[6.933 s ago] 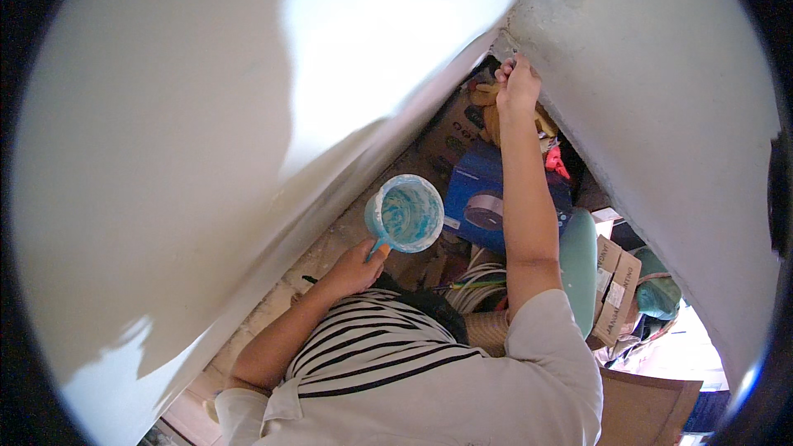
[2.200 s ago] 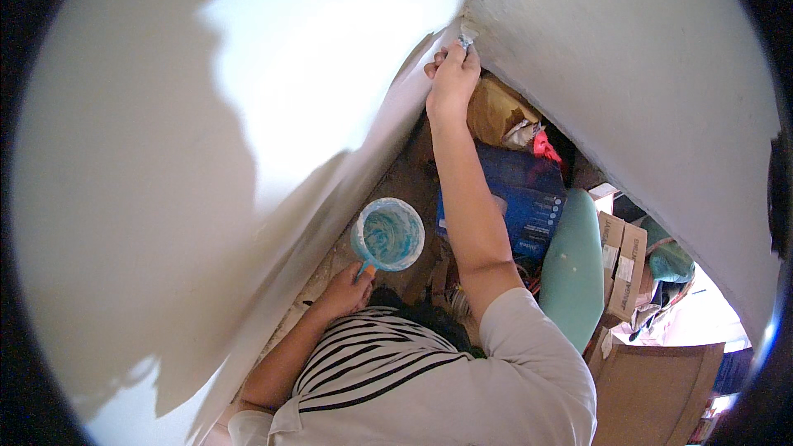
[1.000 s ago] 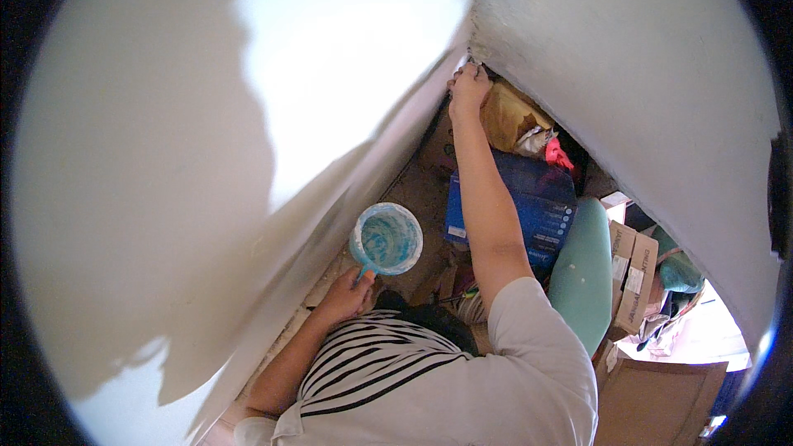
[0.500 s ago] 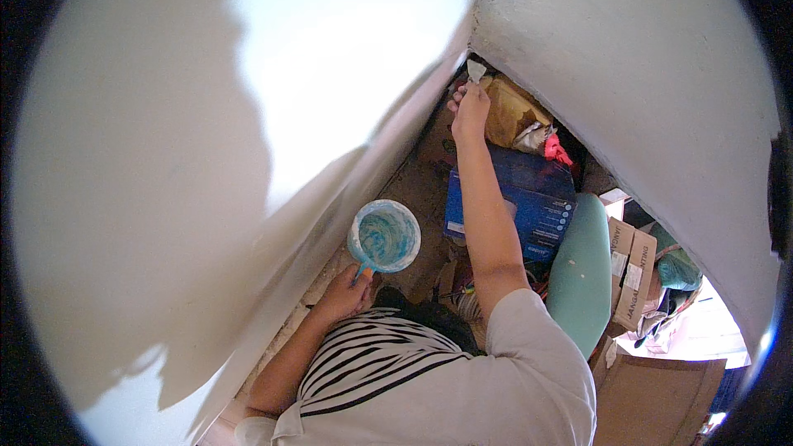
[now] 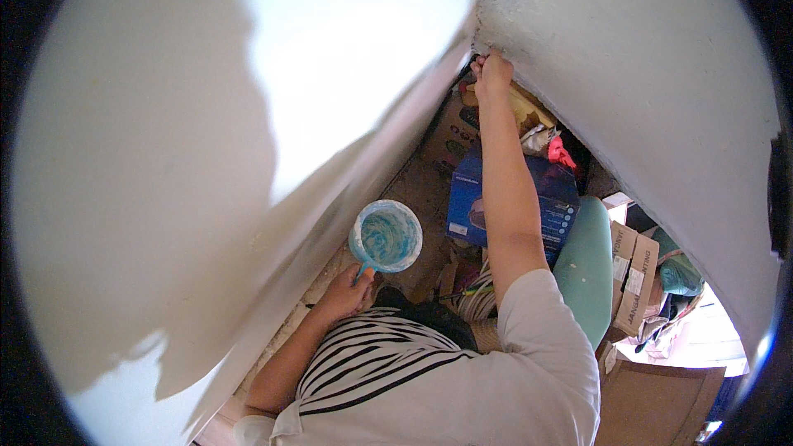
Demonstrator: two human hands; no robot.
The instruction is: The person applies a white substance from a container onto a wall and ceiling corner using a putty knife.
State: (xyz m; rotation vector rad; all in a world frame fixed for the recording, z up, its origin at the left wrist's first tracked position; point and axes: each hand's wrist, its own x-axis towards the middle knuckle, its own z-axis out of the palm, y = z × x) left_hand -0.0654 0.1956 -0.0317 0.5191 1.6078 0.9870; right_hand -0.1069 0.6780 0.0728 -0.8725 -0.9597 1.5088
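My left hand (image 5: 345, 293) is closed round the handle of a blue water dipper (image 5: 386, 235), held upright at the left wall. White paste smears the inside and rim of the dipper. With the arm stretched far forward, my right hand (image 5: 493, 70) is up at the corner where the two walls (image 5: 570, 25) meet. Its fingers are closed round the small putty knife seen in the earlier picture; the blade is now hidden by the hand or lost against the wall.
Below my right arm lie a blue printed box (image 5: 467, 202), a yellowish package (image 5: 529, 107) and a red cloth scrap (image 5: 561, 152). Right of them stand a pale green rounded panel (image 5: 582, 272) and cardboard boxes (image 5: 636, 281). Bundled cables (image 5: 477, 301) lie near my body.
My right hand has moved forward and slightly right, up against the wall corner, and the putty knife's blade has gone out of sight. The left hand and dipper have hardly moved.
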